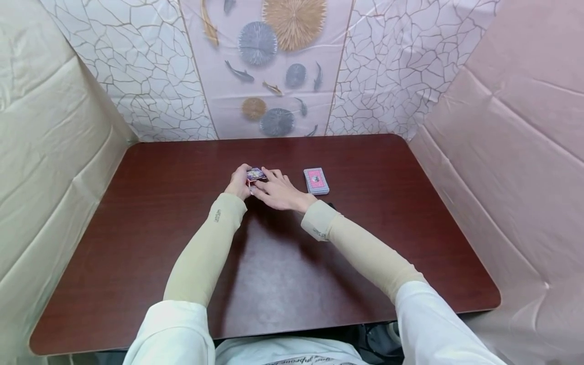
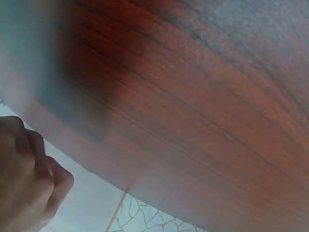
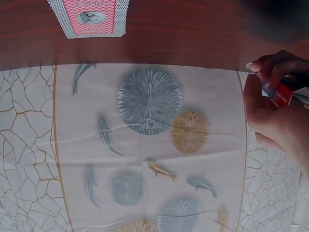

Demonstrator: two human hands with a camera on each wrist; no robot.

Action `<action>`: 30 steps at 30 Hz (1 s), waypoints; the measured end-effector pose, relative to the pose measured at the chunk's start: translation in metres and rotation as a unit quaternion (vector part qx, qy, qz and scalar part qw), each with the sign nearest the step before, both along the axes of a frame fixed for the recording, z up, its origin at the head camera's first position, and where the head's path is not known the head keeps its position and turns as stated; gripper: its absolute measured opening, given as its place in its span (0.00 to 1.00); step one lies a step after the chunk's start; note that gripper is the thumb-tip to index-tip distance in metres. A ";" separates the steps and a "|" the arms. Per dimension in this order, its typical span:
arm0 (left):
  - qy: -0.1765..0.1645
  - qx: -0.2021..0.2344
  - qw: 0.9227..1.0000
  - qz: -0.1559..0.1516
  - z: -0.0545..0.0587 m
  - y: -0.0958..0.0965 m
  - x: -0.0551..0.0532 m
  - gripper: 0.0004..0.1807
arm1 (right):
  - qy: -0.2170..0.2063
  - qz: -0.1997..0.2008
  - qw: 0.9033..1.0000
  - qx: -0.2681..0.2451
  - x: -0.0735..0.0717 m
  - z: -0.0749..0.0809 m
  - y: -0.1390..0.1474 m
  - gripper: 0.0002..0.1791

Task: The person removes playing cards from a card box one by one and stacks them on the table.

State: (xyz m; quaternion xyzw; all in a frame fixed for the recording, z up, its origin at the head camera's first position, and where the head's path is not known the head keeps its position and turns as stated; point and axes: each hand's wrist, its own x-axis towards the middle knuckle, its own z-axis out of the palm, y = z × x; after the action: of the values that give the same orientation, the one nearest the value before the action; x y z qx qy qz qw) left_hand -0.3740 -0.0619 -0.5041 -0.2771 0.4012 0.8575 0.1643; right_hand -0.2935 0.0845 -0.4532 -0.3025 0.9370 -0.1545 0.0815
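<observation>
Over the far middle of the table, my left hand point(image 1: 239, 182) grips a small printed box point(image 1: 256, 174) with a dark, colourful face. A red side of the box point(image 3: 283, 95) shows between the hands in the right wrist view. My right hand point(image 1: 281, 193) reaches in from the right, its fingers and thumb pinching the near edge of the box. In the left wrist view only the curled knuckles of the left hand point(image 2: 29, 176) show, and the box is hidden. To the right lies a pink-backed deck of cards point(image 1: 317, 181), apart from both hands.
The dark red-brown wooden table point(image 1: 150, 243) has rounded corners. A patterned cloth wall point(image 1: 388, 66) stands directly behind its far edge, and pale cloth panels point(image 1: 511, 152) rise along both sides. A small black thing shows beside the right cuff point(image 1: 321, 220).
</observation>
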 end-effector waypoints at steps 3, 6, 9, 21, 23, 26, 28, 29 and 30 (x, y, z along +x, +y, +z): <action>-0.011 -0.011 1.000 0.011 0.024 0.004 0.018 0.18 | 0.008 0.009 1.000 -0.008 0.000 0.001 0.001 0.27; -0.012 -0.015 1.000 0.024 0.022 0.003 0.016 0.17 | 0.024 0.014 0.999 -0.019 0.000 0.001 0.001 0.26; -0.006 0.003 0.999 0.043 -0.014 -0.008 -0.011 0.15 | 0.043 0.021 0.998 -0.032 0.001 0.001 0.002 0.24; -0.020 0.018 0.992 0.125 0.030 -0.007 0.023 0.19 | 0.100 0.007 0.986 -0.136 0.006 -0.001 -0.001 0.20; -0.018 0.021 0.992 0.127 0.037 -0.006 0.029 0.19 | 0.105 0.000 0.983 -0.150 0.006 -0.002 -0.001 0.19; -0.015 0.015 0.991 0.135 0.035 -0.005 0.030 0.20 | 0.114 -0.007 0.981 -0.159 0.006 -0.003 -0.002 0.17; -0.014 0.014 0.990 0.141 0.034 -0.005 0.030 0.22 | 0.122 -0.012 0.980 -0.158 0.007 -0.002 -0.001 0.15; -0.013 0.012 0.990 0.143 0.033 -0.005 0.029 0.22 | 0.125 -0.015 0.980 -0.154 0.008 -0.002 -0.001 0.15; -0.011 0.012 0.989 0.146 0.032 -0.004 0.029 0.22 | 0.127 -0.018 0.980 -0.150 0.009 -0.001 -0.001 0.14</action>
State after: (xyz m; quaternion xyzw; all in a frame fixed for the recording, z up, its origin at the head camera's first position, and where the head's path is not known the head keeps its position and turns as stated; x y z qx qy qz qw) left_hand -0.3449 -0.0662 -0.4722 -0.3405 0.3442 0.8738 0.0450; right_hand -0.2850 0.0837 -0.4542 -0.3114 0.9112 -0.2553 -0.0872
